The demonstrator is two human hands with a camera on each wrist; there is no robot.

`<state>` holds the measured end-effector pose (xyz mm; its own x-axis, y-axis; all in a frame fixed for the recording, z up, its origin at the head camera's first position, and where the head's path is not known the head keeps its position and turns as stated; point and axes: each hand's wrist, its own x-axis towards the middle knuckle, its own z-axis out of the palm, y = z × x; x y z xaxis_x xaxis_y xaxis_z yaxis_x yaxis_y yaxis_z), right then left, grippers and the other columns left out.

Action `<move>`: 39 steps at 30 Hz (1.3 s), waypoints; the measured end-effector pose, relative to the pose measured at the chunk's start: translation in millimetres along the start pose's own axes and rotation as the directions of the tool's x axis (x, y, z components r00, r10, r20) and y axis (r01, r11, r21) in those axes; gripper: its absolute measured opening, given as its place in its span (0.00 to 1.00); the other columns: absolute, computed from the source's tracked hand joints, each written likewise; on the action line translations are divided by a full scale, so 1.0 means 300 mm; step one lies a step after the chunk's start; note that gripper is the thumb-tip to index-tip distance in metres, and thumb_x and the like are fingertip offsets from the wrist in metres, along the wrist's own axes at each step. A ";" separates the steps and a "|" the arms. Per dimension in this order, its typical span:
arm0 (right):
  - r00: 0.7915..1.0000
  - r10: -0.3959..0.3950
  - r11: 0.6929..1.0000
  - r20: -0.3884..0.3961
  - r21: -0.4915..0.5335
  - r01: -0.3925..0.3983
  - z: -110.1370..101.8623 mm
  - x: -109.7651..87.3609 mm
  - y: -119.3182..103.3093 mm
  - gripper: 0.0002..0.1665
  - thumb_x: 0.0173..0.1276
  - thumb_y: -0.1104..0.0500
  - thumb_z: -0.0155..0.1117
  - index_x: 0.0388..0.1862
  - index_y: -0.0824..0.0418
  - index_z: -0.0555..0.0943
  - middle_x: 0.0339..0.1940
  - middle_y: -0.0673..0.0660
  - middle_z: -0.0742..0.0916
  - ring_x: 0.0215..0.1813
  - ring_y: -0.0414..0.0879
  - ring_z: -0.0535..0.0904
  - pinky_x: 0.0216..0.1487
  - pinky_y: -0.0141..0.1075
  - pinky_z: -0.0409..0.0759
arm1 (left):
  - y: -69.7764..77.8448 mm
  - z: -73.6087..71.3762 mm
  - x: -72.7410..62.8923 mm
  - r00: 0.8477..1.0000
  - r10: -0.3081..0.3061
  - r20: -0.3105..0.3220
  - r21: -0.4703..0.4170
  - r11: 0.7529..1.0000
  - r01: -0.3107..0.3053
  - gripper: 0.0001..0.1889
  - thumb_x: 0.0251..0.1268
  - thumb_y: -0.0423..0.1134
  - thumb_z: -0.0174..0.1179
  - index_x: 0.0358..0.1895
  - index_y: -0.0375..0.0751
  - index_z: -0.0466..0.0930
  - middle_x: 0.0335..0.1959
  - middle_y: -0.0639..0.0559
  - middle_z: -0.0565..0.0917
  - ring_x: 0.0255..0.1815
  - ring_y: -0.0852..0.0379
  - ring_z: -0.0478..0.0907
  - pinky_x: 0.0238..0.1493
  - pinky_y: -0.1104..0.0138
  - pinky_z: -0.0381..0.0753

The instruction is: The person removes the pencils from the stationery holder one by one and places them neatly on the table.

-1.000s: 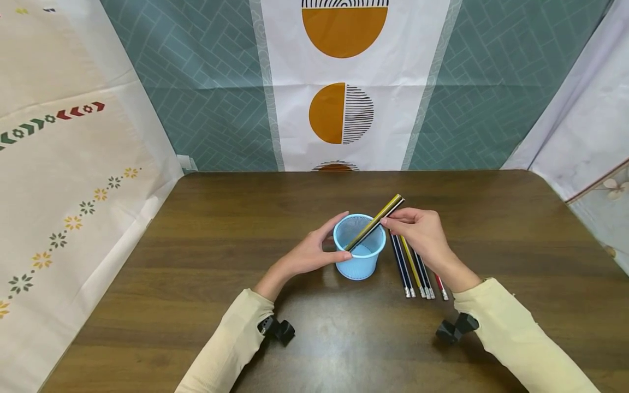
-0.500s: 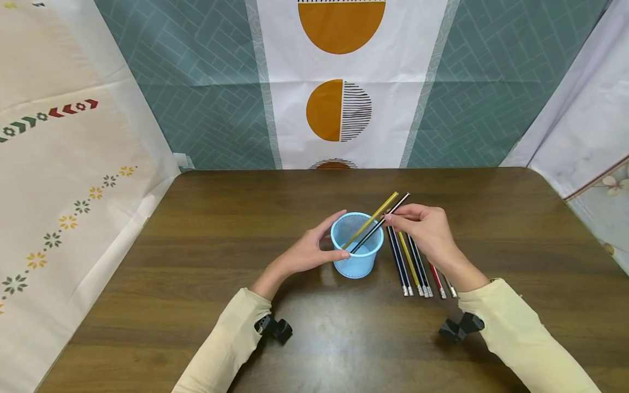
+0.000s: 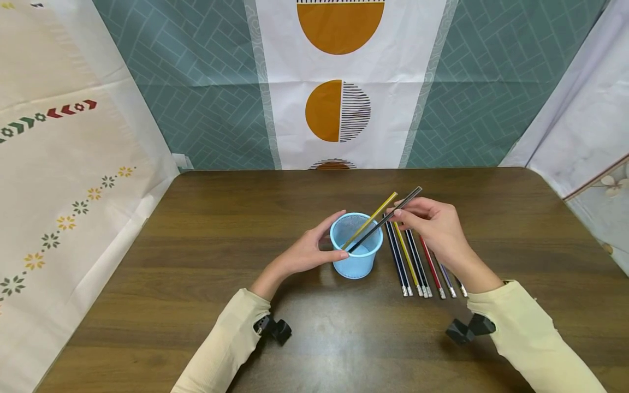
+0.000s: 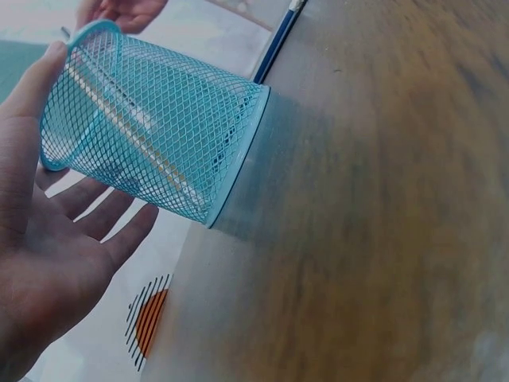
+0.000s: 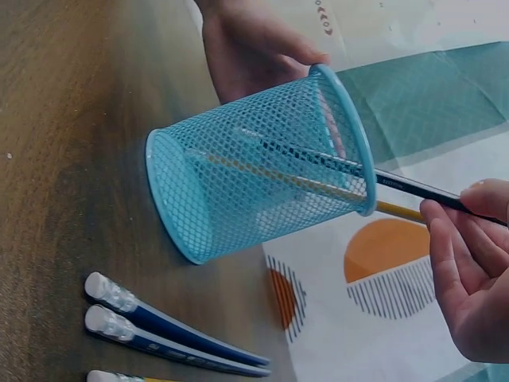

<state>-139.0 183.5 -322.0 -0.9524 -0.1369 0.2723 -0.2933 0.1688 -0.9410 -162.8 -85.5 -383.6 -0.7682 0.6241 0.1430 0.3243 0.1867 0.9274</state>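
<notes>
A light-blue mesh pencil cup [image 3: 356, 268] stands upright on the table. My left hand [image 3: 313, 252] holds it near the rim, thumb on the near side and fingers around the far side. In the cup leans a yellow pencil [image 3: 368, 222], its upper end sticking out. My right hand [image 3: 436, 222] pinches a black pencil [image 5: 409, 186] between thumb and fingers. That pencil slants into the cup, its lower part visible through the mesh in the right wrist view. Right of the cup lie several eraser-tipped pencils, among them a yellow pencil [image 3: 409, 262] and a red pencil [image 3: 433, 268].
The loose pencils lie side by side, eraser ends toward me, partly under my right hand and forearm. Brown wooden table [image 3: 206, 234] surrounds the cup. A patterned curtain [image 3: 221, 109] hangs behind the table's far edge. Each wrist carries a small black camera [image 3: 275, 329].
The black and yellow pencils, earlier together, have spread apart. My right hand has shifted right and slightly up with the black pencil, uncovering more pencils on the table. My left hand stays at the cup.
</notes>
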 end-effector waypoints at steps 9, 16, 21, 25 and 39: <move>0.999 -0.052 0.996 0.002 0.069 0.052 -0.009 -0.002 -0.015 0.12 0.68 0.69 0.62 0.45 0.78 0.77 0.40 0.53 0.88 0.42 0.41 0.85 0.37 0.36 0.84 | 0.001 0.000 -0.005 1.000 -0.005 -0.009 0.011 1.000 0.005 0.44 0.60 0.39 0.67 0.77 0.49 0.51 0.66 0.45 0.70 0.58 0.50 0.76 0.59 0.60 0.73; 0.991 -0.130 0.969 -0.012 0.208 0.130 -0.017 -0.002 -0.042 0.09 0.69 0.72 0.58 0.46 0.75 0.79 0.42 0.55 0.87 0.45 0.43 0.83 0.42 0.32 0.82 | 0.000 0.004 -0.002 1.000 0.005 -0.004 0.003 1.000 -0.005 0.44 0.60 0.39 0.67 0.77 0.49 0.51 0.65 0.44 0.70 0.58 0.50 0.76 0.59 0.60 0.73; 0.984 -0.174 0.924 -0.034 0.341 0.175 -0.026 -0.001 -0.066 0.12 0.70 0.74 0.54 0.48 0.69 0.80 0.41 0.58 0.86 0.45 0.47 0.83 0.48 0.36 0.81 | 0.003 0.006 -0.001 1.000 0.003 -0.005 0.007 1.000 -0.003 0.44 0.60 0.38 0.67 0.77 0.48 0.51 0.64 0.44 0.71 0.57 0.50 0.77 0.58 0.62 0.74; 0.972 -0.225 0.864 -0.075 0.446 0.234 -0.036 0.000 -0.089 0.13 0.71 0.75 0.52 0.50 0.71 0.80 0.39 0.60 0.85 0.44 0.49 0.81 0.50 0.36 0.80 | 0.003 0.005 0.000 1.000 0.007 -0.007 0.012 1.000 -0.007 0.44 0.60 0.40 0.67 0.77 0.48 0.51 0.65 0.44 0.70 0.58 0.49 0.76 0.59 0.61 0.73; 0.961 -0.249 0.875 -0.117 0.397 0.276 -0.058 0.005 -0.127 0.15 0.70 0.74 0.53 0.54 0.74 0.79 0.39 0.59 0.84 0.41 0.48 0.82 0.49 0.34 0.80 | -0.002 0.003 -0.001 1.000 0.008 -0.010 0.001 1.000 -0.008 0.45 0.60 0.41 0.68 0.77 0.49 0.51 0.64 0.43 0.72 0.58 0.47 0.76 0.59 0.60 0.73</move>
<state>-130.8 193.9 -282.3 -0.8521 -0.0593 0.5201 -0.4863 -0.2780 -0.8284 -162.3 -85.1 -384.6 -0.7711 0.6179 0.1535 0.3309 0.1830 0.9257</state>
